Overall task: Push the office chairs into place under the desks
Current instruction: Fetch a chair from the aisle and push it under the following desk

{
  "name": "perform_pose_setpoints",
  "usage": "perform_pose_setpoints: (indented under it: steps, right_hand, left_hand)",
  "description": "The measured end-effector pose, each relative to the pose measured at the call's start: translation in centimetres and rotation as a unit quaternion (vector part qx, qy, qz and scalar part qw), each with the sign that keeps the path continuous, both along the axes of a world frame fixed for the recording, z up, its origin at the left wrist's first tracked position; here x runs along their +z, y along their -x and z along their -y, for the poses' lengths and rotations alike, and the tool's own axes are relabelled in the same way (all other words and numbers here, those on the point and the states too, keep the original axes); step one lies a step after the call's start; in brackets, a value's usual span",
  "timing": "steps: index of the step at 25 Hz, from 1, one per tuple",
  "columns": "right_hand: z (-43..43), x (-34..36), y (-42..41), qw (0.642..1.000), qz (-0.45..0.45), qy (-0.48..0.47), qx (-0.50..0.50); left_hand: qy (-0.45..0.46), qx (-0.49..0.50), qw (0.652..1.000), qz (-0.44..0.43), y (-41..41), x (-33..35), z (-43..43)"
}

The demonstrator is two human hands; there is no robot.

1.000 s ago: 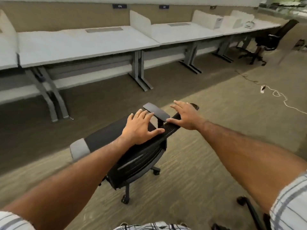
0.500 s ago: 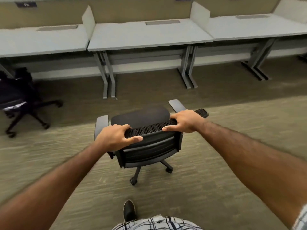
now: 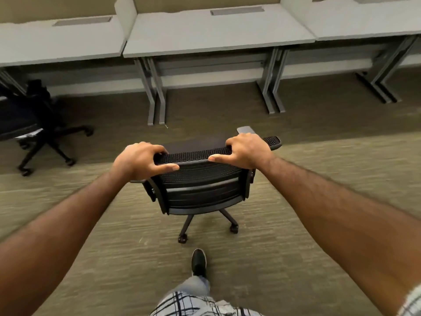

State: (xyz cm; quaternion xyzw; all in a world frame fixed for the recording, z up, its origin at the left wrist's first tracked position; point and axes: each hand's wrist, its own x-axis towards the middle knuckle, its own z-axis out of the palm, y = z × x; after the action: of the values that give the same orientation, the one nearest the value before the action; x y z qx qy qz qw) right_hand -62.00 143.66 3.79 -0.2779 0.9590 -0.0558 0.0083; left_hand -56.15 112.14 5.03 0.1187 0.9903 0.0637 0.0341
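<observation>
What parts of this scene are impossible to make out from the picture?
Head view:
- Held chair: its seat is mostly hidden behind the backrest; the left armrest sits behind the left hand.
- Right hand: fingertips curl over the backrest's far side, unseen.
- Second chair: cut off by the left edge, dark and blurred.
- Desks: back portions cropped by the top edge.

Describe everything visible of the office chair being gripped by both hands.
The office chair is black, seen from behind and above: a perforated mesh backrest in a dark frame, a grey armrest pad showing on its right, and a star base with castors on the carpet. It stands upright facing the middle desk, not yet under it. The left hand and right hand both clasp the backrest's top edge.
</observation>
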Motion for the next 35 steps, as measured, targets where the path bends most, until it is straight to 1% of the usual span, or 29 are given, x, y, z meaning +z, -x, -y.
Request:
perform_pose_setpoints:
  steps: [4,7,10,14,17,21,27,30,32,35]
  right_hand:
    - [1.5,-0.5,6.0,1.0,-0.011,-0.01,0.01]
    - [2.5,-0.5,11.4,0.999,0.032,-0.022,0.018]
    - [2.9,0.0,16.8,0.996,0.081,-0.044,0.008]
    - [3.2,-0.1,24.1,0.996,0.058,-0.047,-0.054]
    - [4.4,-0.6,28.9,0.996,0.045,-0.049,-0.064]
    - [5.6,-0.5,35.8,0.993,0.051,-0.069,-0.075]
    - [7.1,-0.8,46.7,0.996,0.014,-0.075,-0.035]
    - [7.6,-1.0,52.0,0.997,0.0,-0.07,-0.019]
    - [8.0,-1.0,55.5,0.997,-0.003,-0.071,-0.006]
    - [8.7,-0.7,60.5,0.998,0.008,-0.06,0.006]
  left_hand:
    - [-0.005,-0.006,1.0,0.003,6.8,-0.6,1.8]
    - [-0.021,0.002,1.0,0.013,13.3,-0.9,3.6]
    - [-0.004,0.015,1.0,0.027,18.7,-1.7,5.3]
    - [-0.003,0.038,0.999,-0.003,26.1,-2.3,7.3]
    - [0.003,0.038,0.999,-0.008,31.3,-2.3,8.3]
    - [0.005,0.046,0.999,0.0,37.6,-2.2,9.5]
    - [0.004,0.073,0.997,-0.004,47.0,-2.3,10.6]
    - [0.004,0.097,0.995,0.007,51.3,-2.4,11.0]
    - [-0.001,0.116,0.993,0.012,54.1,-2.5,11.0]
    - [-0.021,0.138,0.99,-0.005,57.9,-2.5,11.3]
